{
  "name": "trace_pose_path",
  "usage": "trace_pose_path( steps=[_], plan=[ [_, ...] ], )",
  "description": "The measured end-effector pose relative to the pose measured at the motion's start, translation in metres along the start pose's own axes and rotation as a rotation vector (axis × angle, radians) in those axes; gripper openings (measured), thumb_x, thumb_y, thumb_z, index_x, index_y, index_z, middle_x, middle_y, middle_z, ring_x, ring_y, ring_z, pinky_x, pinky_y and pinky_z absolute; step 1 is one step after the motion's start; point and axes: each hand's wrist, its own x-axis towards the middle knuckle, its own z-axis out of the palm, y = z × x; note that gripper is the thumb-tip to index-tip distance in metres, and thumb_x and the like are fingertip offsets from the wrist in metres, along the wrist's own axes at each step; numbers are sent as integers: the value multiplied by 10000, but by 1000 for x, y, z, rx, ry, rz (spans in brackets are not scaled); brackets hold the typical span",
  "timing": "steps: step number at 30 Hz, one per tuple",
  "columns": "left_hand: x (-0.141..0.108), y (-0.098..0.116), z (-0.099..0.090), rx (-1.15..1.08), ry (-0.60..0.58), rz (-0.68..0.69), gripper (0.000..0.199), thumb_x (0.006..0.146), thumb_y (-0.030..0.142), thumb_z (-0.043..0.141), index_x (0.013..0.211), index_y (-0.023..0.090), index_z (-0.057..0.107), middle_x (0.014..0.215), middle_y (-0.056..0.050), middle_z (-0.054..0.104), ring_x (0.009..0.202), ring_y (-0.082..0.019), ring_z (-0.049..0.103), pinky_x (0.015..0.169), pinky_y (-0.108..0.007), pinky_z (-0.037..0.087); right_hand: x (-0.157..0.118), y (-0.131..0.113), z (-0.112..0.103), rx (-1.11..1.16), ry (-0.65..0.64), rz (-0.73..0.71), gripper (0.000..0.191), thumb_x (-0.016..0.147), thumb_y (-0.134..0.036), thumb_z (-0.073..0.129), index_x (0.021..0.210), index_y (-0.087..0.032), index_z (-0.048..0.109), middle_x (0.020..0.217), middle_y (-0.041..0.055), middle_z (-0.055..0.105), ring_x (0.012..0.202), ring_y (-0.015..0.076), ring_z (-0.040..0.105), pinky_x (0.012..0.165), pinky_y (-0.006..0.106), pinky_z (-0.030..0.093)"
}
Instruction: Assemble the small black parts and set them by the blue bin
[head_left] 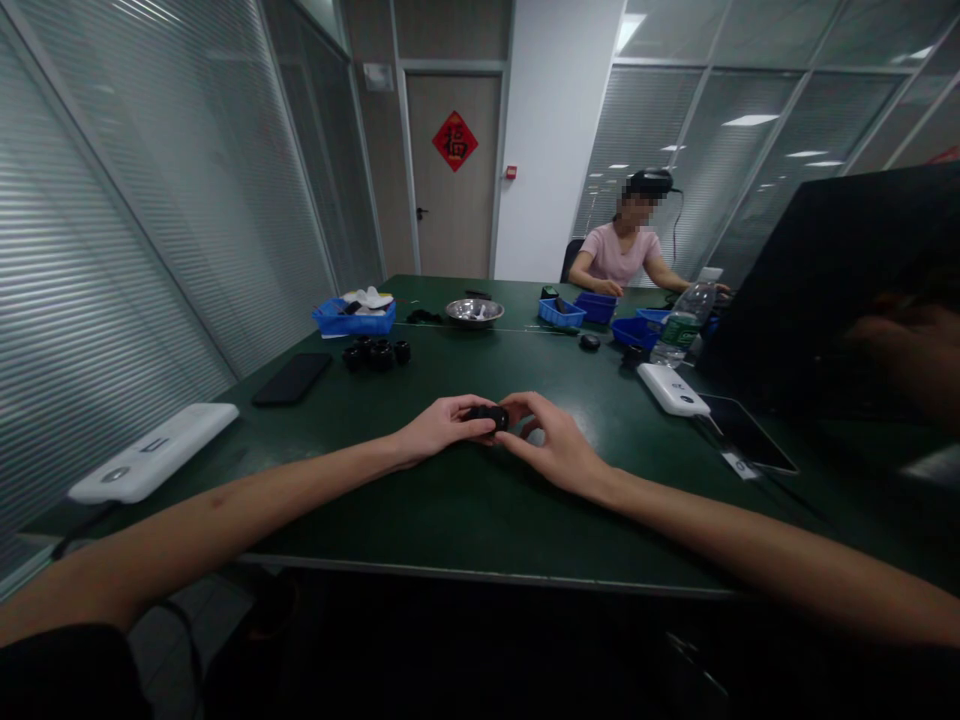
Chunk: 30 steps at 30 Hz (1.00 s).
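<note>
Under left hand and right hand: green table. Ahead-left of left hand: blue bin; steel bowl straight ahead; black cylinders nearer, in its forward-left path. Left pinches small black part, thumb against fingers. Right curled, thumb and fingers parted; contact unclear. Part's long axis roughly left-right, one end facing right hand.

Head-worn view — forward, down across the table.

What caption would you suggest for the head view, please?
A small black piece in the grip of the left hand, with the right hand close beside it, over a green table.
</note>
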Motion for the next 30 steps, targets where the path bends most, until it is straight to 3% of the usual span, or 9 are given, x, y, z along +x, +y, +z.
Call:
trace_pose_path(
  steps=[4, 10, 16, 24, 30],
  plan=[
    [0, -1, 0, 0, 14, -8, 452, 808, 303, 839, 1204, 142, 689, 1210, -115, 699, 1056, -231, 700, 1063, -479, 504, 0, 2, 3, 106, -11, 94, 282, 978, -369, 650, 1211, -222, 589, 1091, 54, 686, 955, 190, 677, 814, 366, 595],
    [1, -2, 0, -7, 7, 10, 437, 810, 295, 833, 1187, 127, 691, 1218, -121, 689, 1068, -228, 682, 1050, -480, 506, 1, 2, -1, -57, 20, -99, 321, 915, -281, 721, 1206, -217, 603, 1158, 85, 634, 990, 213, 643, 815, 382, 588],
    [1, -2, -1, -3, 10, 8, 429, 814, 297, 830, 1193, 147, 695, 1207, -113, 701, 1076, -230, 686, 1061, -472, 498, 0, 4, 4, 114, 6, 83, 325, 955, -362, 682, 1235, -229, 585, 1128, 63, 678, 987, 199, 676, 818, 379, 604],
    [1, -1, 0, 17, 14, 16, 437, 800, 283, 830, 1190, 140, 696, 1228, -120, 685, 1103, -239, 666, 1047, -487, 502, 1, 1, -4, -139, -20, -162, 325, 927, -244, 695, 1233, -234, 585, 1204, 95, 624, 989, 225, 651, 855, 427, 596],
    [3, -6, -3, 16, 5, 36, 455, 815, 294, 824, 1223, 145, 688, 1249, -121, 686, 1116, -236, 668, 1058, -460, 498, 0, 6, 4, 66, 17, 34, 348, 953, -360, 685, 1256, -230, 573, 1149, 69, 669, 1004, 208, 679, 821, 383, 617]
  ],
)
